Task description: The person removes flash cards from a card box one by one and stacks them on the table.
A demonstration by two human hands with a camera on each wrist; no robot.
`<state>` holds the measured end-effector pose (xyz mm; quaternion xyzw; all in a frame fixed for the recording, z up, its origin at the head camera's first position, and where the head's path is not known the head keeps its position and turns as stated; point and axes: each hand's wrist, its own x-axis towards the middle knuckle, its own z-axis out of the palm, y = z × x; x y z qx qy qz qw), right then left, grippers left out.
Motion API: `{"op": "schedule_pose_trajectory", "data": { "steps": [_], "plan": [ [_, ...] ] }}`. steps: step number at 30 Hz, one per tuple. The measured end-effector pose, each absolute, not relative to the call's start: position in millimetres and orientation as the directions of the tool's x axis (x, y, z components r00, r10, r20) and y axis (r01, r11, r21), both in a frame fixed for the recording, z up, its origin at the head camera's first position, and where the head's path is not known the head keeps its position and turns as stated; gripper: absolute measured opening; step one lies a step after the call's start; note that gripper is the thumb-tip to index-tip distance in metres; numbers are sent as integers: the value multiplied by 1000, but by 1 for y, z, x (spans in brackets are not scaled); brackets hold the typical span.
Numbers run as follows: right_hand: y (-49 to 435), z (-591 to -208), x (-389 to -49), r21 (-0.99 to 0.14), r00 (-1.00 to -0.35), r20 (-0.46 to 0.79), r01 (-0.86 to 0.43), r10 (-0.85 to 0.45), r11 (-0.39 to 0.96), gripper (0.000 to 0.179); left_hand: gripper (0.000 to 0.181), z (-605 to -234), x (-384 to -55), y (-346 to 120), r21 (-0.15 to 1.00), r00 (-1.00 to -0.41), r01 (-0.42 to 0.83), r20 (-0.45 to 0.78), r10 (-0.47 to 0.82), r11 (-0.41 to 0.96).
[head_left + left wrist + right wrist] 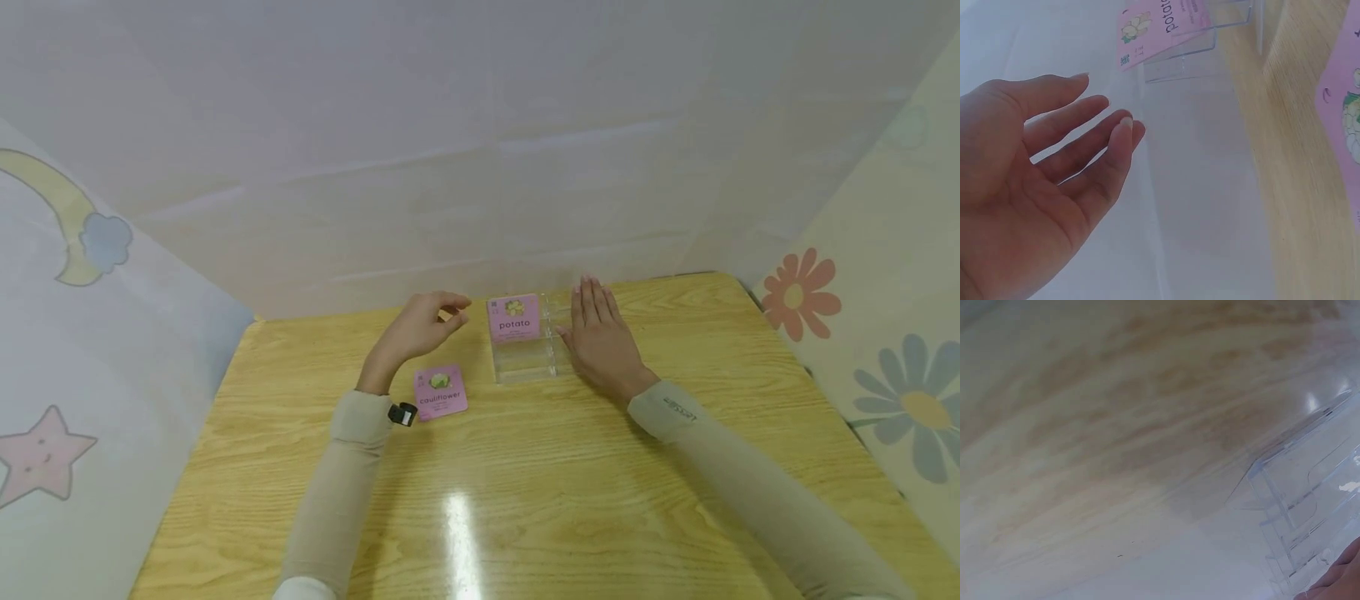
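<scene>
A clear plastic stepped holder (525,364) stands near the back edge of the table. In its rear part a pink potato card (514,323) leans upright, also visible in the left wrist view. To the left of the holder hovers my left hand (417,330), its fingers loosely bent and nothing in them. A pink cauliflower card (441,395) lies face up on the table, just right of my left wrist. My right hand (604,348) is flat with straight fingers against the holder's right side. In the right wrist view, fingertips (1338,582) show beside the clear holder (1291,512).
The wooden table (480,483) ends at a pale cloth backdrop (375,242) right behind the holder. Printed side panels with a star (47,454) and flowers (793,296) border the left and right. A black band (403,414) is on the left wrist.
</scene>
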<state>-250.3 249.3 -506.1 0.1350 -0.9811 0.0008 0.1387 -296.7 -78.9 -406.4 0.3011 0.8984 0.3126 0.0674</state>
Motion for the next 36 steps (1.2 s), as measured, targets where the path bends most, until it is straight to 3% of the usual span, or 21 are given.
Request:
{"op": "schedule_pose_trajectory", "data": {
  "steps": [12, 22, 36],
  "plan": [
    [250, -505, -253, 34, -931, 257, -259, -259, 965, 77, 47, -393, -307, -49, 550, -781, 556, 90, 618, 624],
    [249, -506, -253, 24, -937, 245, -249, -247, 968, 78, 54, -399, -306, -30, 353, -738, 661, 145, 659, 663],
    [247, -508, -251, 44, -926, 276, -254, -256, 966, 77, 60, -412, -305, -9, 208, -716, 698, 155, 681, 685]
  ]
}}
